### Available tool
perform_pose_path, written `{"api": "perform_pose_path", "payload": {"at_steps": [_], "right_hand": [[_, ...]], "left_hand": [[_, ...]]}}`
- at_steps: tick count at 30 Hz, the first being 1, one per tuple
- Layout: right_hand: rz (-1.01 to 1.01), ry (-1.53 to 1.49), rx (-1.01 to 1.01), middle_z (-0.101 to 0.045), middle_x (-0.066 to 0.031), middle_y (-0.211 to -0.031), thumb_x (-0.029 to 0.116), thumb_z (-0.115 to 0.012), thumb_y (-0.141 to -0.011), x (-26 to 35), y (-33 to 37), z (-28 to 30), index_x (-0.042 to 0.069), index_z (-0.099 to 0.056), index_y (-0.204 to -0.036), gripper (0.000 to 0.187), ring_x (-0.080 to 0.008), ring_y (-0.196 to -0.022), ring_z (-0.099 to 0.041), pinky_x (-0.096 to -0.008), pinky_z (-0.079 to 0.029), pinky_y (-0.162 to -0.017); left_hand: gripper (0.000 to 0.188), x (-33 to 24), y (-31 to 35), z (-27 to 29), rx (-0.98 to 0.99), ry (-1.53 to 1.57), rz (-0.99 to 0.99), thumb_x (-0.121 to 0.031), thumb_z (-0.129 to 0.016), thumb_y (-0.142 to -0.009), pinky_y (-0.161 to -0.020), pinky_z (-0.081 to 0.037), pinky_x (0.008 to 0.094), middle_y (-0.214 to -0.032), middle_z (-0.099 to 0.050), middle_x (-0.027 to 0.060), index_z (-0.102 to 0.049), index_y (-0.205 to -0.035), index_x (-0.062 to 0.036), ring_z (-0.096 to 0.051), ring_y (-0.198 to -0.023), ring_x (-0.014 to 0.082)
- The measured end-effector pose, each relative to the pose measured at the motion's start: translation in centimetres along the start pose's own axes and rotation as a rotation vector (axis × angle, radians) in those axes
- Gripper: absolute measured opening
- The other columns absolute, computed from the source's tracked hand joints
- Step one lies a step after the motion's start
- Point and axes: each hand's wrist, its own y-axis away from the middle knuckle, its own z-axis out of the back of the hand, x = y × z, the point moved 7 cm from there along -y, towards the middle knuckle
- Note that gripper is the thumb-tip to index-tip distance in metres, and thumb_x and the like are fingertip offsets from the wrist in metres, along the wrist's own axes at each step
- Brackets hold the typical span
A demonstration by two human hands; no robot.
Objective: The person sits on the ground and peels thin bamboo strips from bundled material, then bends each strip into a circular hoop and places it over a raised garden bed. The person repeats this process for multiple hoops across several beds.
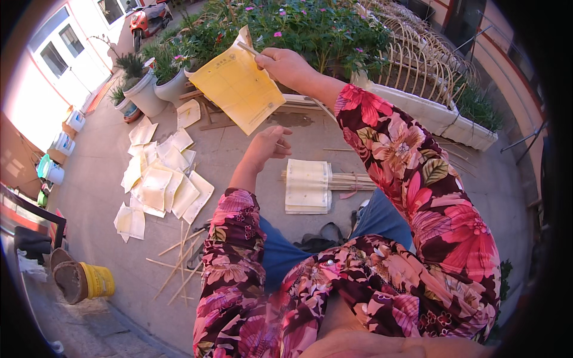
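Observation:
My right hand (pixel 287 67) is raised and closed, pinching a short pale stick (pixel 248 49) along with the top corner of a yellow printed paper sheet (pixel 237 89). From that corner the sheet hangs tilted, its left edge curling. Just below its bottom edge is my left hand (pixel 268 146), fingers loosely apart and slightly bent, with nothing clearly seen in it. In front of my knees lies a stack of cream paper sheets (pixel 308 185) on top of a bundle of thin sticks (pixel 352 181).
A loose pile of cream papers (pixel 161 179) covers the ground to the left. Nearer, several thin sticks (pixel 179 265) lie crossed beside a yellow bucket (pixel 98 280). Potted plants (pixel 143 92) and a white-edged planter (pixel 430 113) with flowers stand ahead. A red scooter (pixel 146 22) is parked farther back.

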Motion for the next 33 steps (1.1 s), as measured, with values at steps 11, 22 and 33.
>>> {"api": "perform_pose_path", "payload": {"at_steps": [11,22,33], "right_hand": [[-0.098,0.606,0.420,-0.067,-0.0139,-0.091,0.034,-0.051,-0.087,-4.9,4.3,0.8,0.008,-0.068,-0.095,0.032,-0.0292,-0.087,-0.063,-0.0407,-0.047,-0.078],[-0.213,0.117,0.489,-0.061,-0.0073,-0.070,0.043,-0.057,-0.086,-5.8,9.1,-2.0,0.003,-0.066,-0.082,0.041,-0.0145,-0.065,-0.056,-0.0303,-0.046,-0.062],[-0.191,0.076,0.523,-0.058,-0.0006,-0.065,0.034,-0.060,-0.089,-5.2,11.8,-2.3,0.004,-0.067,-0.080,0.032,-0.0084,-0.062,-0.053,-0.0249,-0.044,-0.061]], "left_hand": [[0.059,-10.3,6.4,3.0,-0.839,-0.683,-0.962,-0.029,-0.073,-0.077,-0.109,-0.025,0.0421,-0.133,-0.044,0.0128,-0.050,-0.127,-0.0066,-0.036,-0.129,0.0257],[0.044,-8.9,4.2,-0.2,-0.547,-0.913,-0.917,-0.019,-0.078,-0.068,-0.112,-0.022,0.0447,-0.112,-0.061,0.0054,-0.056,-0.106,-0.0116,-0.051,-0.117,0.0272],[0.068,-5.4,2.4,-3.0,0.249,-0.054,-0.216,-0.011,-0.067,-0.077,-0.091,-0.042,0.0271,-0.116,-0.058,0.0044,-0.040,-0.138,-0.0074,-0.053,-0.107,0.0125]]}}
